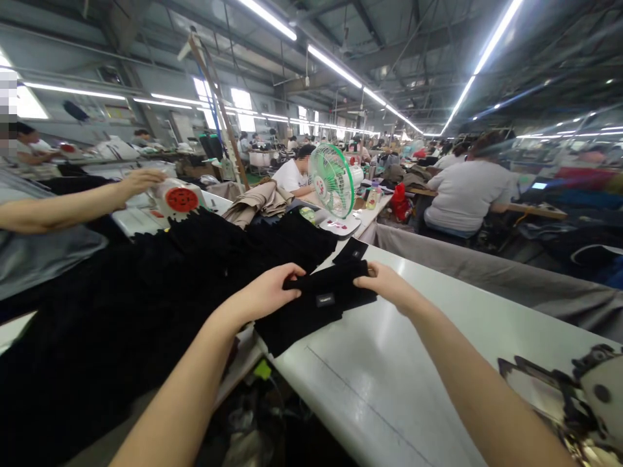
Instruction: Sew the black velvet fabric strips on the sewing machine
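A small black fabric piece (316, 308) with a small label lies at the edge of a white worktable (403, 363). My left hand (265, 295) pinches its left end, fingers closed on the cloth. My right hand (387, 285) grips its right end, fingers curled over the fabric. A second small black piece (351, 250) lies just beyond on the table. A large heap of black fabric (146, 298) spreads to the left.
A co-worker's arm (73, 204) reaches to a white and red sewing machine (178, 198) at the left. A green desk fan (333, 181) stands beyond the heap. Part of a sewing machine (588, 395) sits at the lower right. Other people sit at tables behind.
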A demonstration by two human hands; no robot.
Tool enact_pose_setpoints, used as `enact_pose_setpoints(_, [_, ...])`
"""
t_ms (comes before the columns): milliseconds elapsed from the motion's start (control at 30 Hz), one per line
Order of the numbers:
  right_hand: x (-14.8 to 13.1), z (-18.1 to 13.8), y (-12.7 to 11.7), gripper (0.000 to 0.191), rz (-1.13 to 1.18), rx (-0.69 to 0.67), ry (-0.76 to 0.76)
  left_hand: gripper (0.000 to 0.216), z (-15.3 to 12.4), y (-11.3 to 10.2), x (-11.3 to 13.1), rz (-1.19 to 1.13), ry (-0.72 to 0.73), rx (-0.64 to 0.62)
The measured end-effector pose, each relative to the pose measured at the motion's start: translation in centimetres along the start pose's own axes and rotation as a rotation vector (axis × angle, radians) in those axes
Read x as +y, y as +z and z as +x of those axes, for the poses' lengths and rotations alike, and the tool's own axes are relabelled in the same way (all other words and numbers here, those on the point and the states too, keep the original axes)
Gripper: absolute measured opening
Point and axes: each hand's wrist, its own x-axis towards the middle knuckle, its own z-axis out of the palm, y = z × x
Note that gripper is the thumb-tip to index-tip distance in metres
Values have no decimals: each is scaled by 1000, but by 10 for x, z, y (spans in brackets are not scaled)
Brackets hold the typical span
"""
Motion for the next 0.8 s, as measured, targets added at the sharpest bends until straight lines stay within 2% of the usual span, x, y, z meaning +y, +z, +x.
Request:
enact_pose_setpoints(67, [0, -4, 37, 30, -12, -44, 3, 31, -24, 0, -20, 133, -104, -16])
enact_pose_setpoints(133, [4, -4, 66, 27, -65, -51, 36, 29, -41, 10, -32, 297, -192, -23])
enact_pose_setpoints(233, [13, 0, 90, 31, -171, 12, 85, 38, -48, 27, -35, 433, -271, 41])
enact_pose_setpoints(333, [20, 7, 96, 45, -228, 65, 105, 51, -34, 33, -32, 360, -276, -17])
enact_pose_setpoints(400, [23, 11, 98, 50, -230, 37, 132, 52, -17, 31, -33, 336, -308, -105])
enact_pose_setpoints(533, [25, 15, 103, 25, -205, -46, 191, 43, 13, 18, -44, 271, -325, -303])
enact_pose_setpoints(600, [27, 12, 105, 22, -185, -42, 181, 36, 21, 14, -47, 248, -310, -362])
enact_pose_setpoints(700, [32, 3, 109, 37, -149, 6, 127, 35, 26, 17, -45, 229, -281, -365])
enact_pose_setpoints(800, [38, -7, 113, 43, -115, 68, 50, 46, 26, 31, -38, 190, -254, -318])
